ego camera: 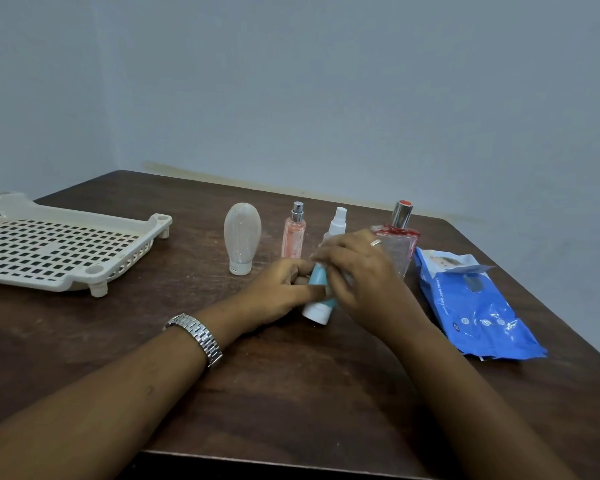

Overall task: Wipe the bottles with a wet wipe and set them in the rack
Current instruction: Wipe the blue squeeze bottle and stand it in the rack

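Centre frame: tube (316, 291), gripped by left hand (280, 293), right hand (355, 271) curled round its top. Behind, upright: bulb bottle (242, 237), pink-filled spray (293, 237), white spray (338, 221), red bottle (403, 242). Left: rack (59, 244); right: wipes pack (475, 306).

Left of my left hand (281, 292), bare surface (174, 306) runs to the rack (59, 251), an open passage. Just beyond my hands stand the bulb bottle (242, 237), pink spray (293, 233), white spray (338, 221) and red-capped bottle (400, 230), barring the far side. The wipes pack (475, 306) lies near my right hand (361, 271). The near surface is open.
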The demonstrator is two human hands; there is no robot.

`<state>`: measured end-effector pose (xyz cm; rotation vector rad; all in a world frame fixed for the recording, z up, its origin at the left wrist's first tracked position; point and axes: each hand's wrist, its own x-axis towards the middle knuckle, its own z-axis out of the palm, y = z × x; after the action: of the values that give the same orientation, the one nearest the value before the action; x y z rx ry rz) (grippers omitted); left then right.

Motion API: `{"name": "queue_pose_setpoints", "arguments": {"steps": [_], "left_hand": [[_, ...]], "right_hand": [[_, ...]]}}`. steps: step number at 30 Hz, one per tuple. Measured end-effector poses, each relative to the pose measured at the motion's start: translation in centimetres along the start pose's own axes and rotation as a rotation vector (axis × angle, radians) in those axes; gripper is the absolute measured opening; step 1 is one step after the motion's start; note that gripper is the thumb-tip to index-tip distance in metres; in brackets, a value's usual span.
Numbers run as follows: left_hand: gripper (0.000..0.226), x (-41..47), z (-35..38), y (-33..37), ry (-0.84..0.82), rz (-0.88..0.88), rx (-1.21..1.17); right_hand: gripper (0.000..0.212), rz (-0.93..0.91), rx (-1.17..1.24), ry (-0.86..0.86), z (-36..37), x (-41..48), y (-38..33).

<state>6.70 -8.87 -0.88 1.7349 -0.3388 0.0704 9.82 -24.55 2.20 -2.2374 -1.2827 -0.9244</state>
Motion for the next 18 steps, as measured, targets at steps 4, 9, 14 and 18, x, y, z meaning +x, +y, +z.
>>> {"name": "queue_pose_setpoints", "arguments": {"steps": [4, 9, 14, 18], "left_hand": [[0.026, 0.1, 0.0, -0.3, -0.008, -0.013, -0.008], [0.039, 0.1, -0.1, -0.2, -0.058, -0.024, -0.051], [0.037, 0.1, -0.3, -0.2, -0.081, -0.06, -0.092], [0.035, 0.3, -0.5, -0.3, -0.098, -0.087, -0.105]], "right_hand": [[0.023, -0.059, -0.016, 0.026, -0.1, -0.2, 0.2], [0.014, 0.178, 0.065, 0.253, 0.0, 0.1, 1.7], [0.014, 0.298, 0.157, 0.328, 0.1, -0.1, 2.0], [0.012, 0.382, 0.217, 0.347, 0.0, -0.3, 2.0]]}}
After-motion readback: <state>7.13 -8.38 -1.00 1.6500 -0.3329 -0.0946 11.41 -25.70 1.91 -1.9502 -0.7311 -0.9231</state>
